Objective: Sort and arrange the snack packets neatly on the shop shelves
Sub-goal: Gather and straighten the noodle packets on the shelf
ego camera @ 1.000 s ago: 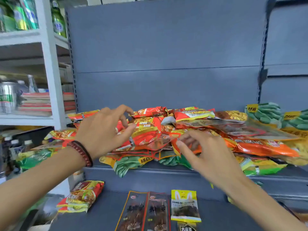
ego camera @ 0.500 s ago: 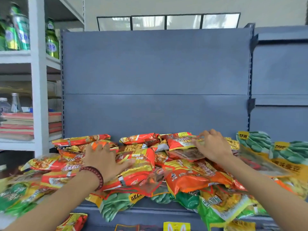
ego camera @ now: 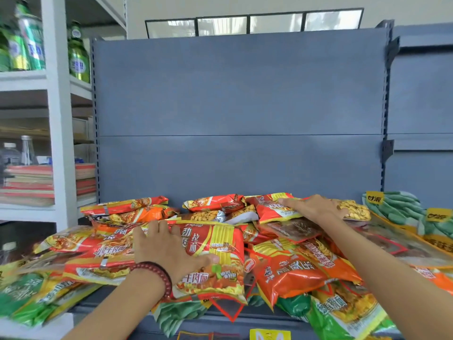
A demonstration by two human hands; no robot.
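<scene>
A loose heap of snack packets (ego camera: 289, 273), red, orange, yellow and green, covers the grey shelf (ego camera: 247, 321). My left hand (ego camera: 169, 251), with a dark red bead bracelet at the wrist, lies flat with spread fingers on a red-and-yellow noodle packet (ego camera: 218, 244) at the front middle. The thumb stretches right across the packet. My right hand (ego camera: 316, 208) lies palm down at the back right of the heap. Its straight fingers point left onto a red packet (ego camera: 272, 211), beside a yellow nut packet (ego camera: 355, 212).
Green packets (ego camera: 397, 209) with yellow labels lie at the right end of the shelf. A tall grey back panel (ego camera: 240, 119) rises behind the heap. The white rack (ego camera: 58, 133) on the left holds green cans (ego camera: 31, 45), bottles and stacked books (ego camera: 27, 182). More packets lie on the shelf below.
Both hands have reached forward from above the heap and settled onto it, the left at the front middle, the right at the back right. The view has tilted up and moved closer.
</scene>
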